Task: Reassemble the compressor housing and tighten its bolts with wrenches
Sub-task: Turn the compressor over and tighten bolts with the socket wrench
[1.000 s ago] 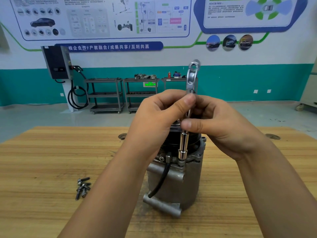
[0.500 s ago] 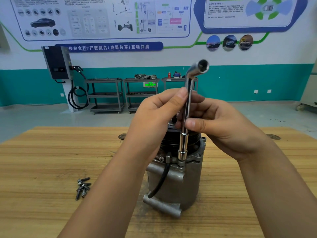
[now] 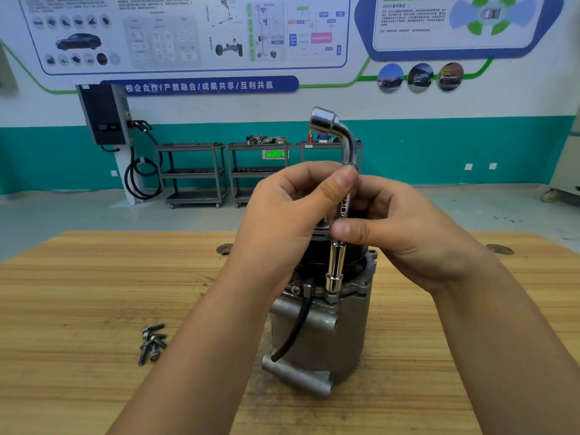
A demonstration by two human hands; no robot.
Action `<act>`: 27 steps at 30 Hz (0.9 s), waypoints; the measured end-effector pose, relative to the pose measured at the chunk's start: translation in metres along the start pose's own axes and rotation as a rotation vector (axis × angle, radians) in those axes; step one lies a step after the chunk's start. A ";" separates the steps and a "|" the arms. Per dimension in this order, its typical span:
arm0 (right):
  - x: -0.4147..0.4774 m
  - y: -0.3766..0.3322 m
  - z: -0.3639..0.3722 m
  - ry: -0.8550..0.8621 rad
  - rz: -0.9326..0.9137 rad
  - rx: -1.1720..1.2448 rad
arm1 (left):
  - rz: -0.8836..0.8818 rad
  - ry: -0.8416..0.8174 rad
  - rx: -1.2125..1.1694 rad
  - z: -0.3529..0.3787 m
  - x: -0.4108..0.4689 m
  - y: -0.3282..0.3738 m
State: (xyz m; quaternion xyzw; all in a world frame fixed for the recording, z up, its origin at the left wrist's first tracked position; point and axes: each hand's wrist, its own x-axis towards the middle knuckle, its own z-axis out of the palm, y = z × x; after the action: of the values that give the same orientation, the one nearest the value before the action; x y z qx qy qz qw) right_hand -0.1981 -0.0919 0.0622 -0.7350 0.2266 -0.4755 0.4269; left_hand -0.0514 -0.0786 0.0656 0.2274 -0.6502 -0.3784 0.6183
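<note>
A grey metal compressor housing (image 3: 317,337) stands upright in the middle of the wooden table (image 3: 94,293), with a black hose (image 3: 293,331) curving down its front. A chrome L-shaped socket wrench (image 3: 335,271) stands upright, its lower socket seated on a bolt at the housing's top rim. Its bent upper end (image 3: 329,127) points to the left. My left hand (image 3: 288,221) pinches the wrench shaft from the left. My right hand (image 3: 398,227) grips the same shaft from the right, thumb across it. The hands hide the housing's black top part.
Several loose bolts (image 3: 152,343) lie on the table to the left of the housing. Two round metal inserts (image 3: 499,248) sit in the tabletop near its far edge. Grey shelf carts (image 3: 194,174) and a wall charger (image 3: 103,114) stand far behind.
The wrench has turned about its upright shaft: its bent upper end swung from facing right to pointing left. My fingers have shifted on the shaft, while the housing and bolts stay still.
</note>
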 end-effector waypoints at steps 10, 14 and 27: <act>-0.002 0.000 -0.003 -0.079 0.027 0.087 | -0.064 -0.052 -0.003 -0.001 -0.002 0.004; -0.002 -0.001 -0.002 -0.074 0.029 0.079 | -0.091 -0.034 -0.041 0.001 -0.002 0.005; -0.001 -0.002 0.003 0.002 -0.001 -0.060 | -0.017 0.026 -0.008 0.003 -0.001 0.001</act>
State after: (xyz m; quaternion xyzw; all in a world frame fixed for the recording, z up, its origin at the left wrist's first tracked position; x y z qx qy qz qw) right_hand -0.1958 -0.0889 0.0624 -0.7472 0.2409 -0.4694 0.4042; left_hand -0.0543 -0.0766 0.0660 0.2353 -0.6387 -0.3830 0.6245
